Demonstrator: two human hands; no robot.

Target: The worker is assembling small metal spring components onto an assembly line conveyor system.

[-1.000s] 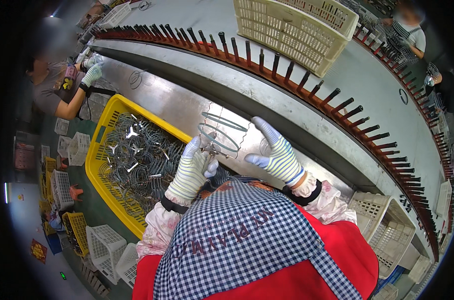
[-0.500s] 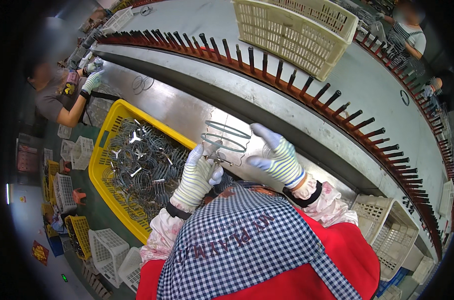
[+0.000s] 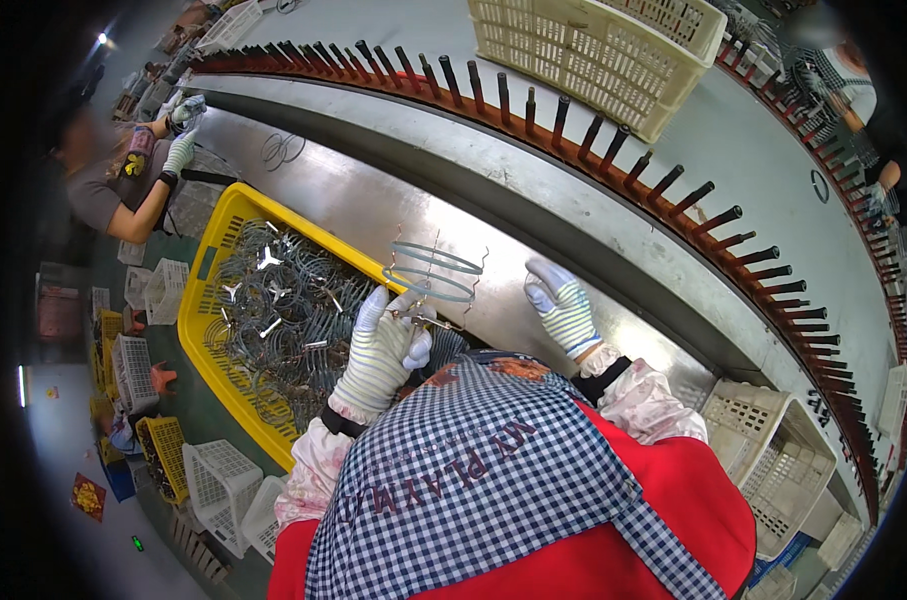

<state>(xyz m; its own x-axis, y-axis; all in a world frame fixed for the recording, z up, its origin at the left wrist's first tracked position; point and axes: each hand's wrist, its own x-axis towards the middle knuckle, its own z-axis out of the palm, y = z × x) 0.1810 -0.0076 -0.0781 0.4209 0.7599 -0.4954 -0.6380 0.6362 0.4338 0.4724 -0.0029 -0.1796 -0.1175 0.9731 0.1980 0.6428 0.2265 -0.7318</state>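
Left hand (image 3: 375,352) gripping wire frame (image 3: 435,268), right hand (image 3: 565,310) apart

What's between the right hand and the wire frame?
Nothing visible. The right hand is apart from the wire frame, which the left hand holds by its lower end; only the metal table shows in the gap. The yellow crate is on the left hand's far side.

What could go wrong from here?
The wire frame might tilt or slip, since only the left hand holds it, low down, with the right hand apart. Its wavy wires could also snag the tangled wire parts in the yellow crate close by.
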